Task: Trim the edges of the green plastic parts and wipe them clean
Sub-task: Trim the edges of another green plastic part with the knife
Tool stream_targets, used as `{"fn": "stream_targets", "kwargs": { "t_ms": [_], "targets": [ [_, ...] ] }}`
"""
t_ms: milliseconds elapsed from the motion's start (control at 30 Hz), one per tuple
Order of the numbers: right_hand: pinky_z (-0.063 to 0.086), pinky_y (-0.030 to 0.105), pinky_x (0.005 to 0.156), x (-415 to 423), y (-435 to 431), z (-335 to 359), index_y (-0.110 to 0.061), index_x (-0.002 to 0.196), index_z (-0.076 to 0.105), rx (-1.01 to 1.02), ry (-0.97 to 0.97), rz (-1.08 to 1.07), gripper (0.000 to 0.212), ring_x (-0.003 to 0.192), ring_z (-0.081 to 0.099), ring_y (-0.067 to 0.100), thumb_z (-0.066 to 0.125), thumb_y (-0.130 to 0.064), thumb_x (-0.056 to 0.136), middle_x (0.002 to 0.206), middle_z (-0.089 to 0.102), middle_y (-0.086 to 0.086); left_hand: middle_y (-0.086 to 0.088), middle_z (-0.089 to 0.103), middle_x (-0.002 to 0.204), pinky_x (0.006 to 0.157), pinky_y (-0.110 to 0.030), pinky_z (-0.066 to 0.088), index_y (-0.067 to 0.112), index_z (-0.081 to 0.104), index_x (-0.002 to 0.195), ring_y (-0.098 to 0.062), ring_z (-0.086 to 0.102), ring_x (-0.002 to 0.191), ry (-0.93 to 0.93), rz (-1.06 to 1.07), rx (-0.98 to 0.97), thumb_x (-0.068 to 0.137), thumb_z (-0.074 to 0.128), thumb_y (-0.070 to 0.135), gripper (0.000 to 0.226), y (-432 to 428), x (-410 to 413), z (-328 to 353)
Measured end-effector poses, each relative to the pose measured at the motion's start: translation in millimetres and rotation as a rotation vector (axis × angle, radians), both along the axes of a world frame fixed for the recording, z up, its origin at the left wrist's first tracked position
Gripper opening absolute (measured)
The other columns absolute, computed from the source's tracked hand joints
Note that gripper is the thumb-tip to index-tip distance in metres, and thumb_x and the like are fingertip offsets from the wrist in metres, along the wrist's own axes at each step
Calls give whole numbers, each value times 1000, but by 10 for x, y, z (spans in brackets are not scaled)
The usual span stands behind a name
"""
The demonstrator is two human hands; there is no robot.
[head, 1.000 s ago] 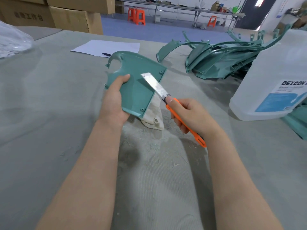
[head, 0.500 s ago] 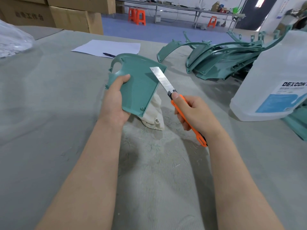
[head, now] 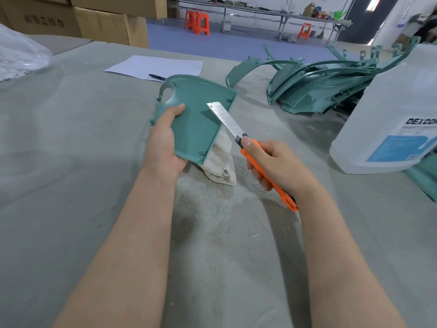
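"DEXCO" (cut off) on jug label point(head: 411, 138)

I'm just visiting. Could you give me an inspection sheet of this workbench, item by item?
Surface: grey cloth-covered table, pale shavings scattered in front of the person.
Job's things: green part raised off the table; orange knife, blade extended over the part's right edge; white cloth under the part; pile of green parts behind.
Clutter: paper sheet, pen, clear jug, plastic bag.
Hands: left hand grips green part; right hand grips orange knife.
Cables: nothing seen.
Surroundings: cardboard boxes, orange stools, long tables.
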State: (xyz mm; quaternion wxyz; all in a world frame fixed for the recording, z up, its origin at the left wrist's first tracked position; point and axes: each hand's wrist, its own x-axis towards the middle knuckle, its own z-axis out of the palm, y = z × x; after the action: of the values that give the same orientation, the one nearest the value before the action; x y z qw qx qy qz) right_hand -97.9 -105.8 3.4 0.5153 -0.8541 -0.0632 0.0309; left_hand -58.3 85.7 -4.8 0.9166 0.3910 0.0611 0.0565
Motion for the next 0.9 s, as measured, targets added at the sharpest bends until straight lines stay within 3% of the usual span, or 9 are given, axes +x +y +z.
{"fn": "stream_targets", "kwargs": {
  "t_ms": [167, 367, 533, 700, 900],
  "targets": [
    [40, 27, 42, 4, 17, -18, -14, 64, 57, -40, 13, 53, 50, 44, 43, 16, 53, -58, 90, 51, 49, 1, -5, 74, 81, 59, -31, 56, 12, 68, 92, -21, 71, 69, 13, 31, -14, 88, 61, 16, 9, -5, 14, -2],
    [39, 21, 40, -20, 53, -28, -24, 57, 58, -89, 69, 142, 45, 39, 42, 11, 56, -54, 91, 45, 48, -11, -7, 74, 83, 64, -35, 57, 11, 68, 91, -23, 71, 72, 14, 64, -65, 89, 60, 14, 8, 9, 28, -19],
    [32, 15, 35, -73, 54, 15, -16, 65, 57, -129, 143, 243, 44, 37, 42, 11, 56, -51, 92, 49, 49, -3, -8, 73, 87, 63, -34, 57, 9, 67, 96, -25, 70, 75, 22, 81, -116, 90, 59, 13, 11, 30, 48, -18],
    [43, 31, 50, -19, 10, 37, -9, 72, 61, 5, -4, 29, 49, 44, 46, 16, 53, -52, 93, 54, 51, 2, -9, 72, 98, 72, -36, 58, 10, 67, 103, -25, 70, 84, 37, 76, -50, 90, 60, 14, 15, -1, 37, -18],
    [42, 29, 47, 24, -3, -21, -12, 69, 59, -25, -35, -49, 49, 43, 47, 17, 53, -54, 93, 52, 51, 1, -13, 69, 114, 83, -41, 57, 7, 66, 112, -29, 67, 101, 50, 69, -26, 90, 61, 14, 24, -25, 41, -5]
  ]
}}
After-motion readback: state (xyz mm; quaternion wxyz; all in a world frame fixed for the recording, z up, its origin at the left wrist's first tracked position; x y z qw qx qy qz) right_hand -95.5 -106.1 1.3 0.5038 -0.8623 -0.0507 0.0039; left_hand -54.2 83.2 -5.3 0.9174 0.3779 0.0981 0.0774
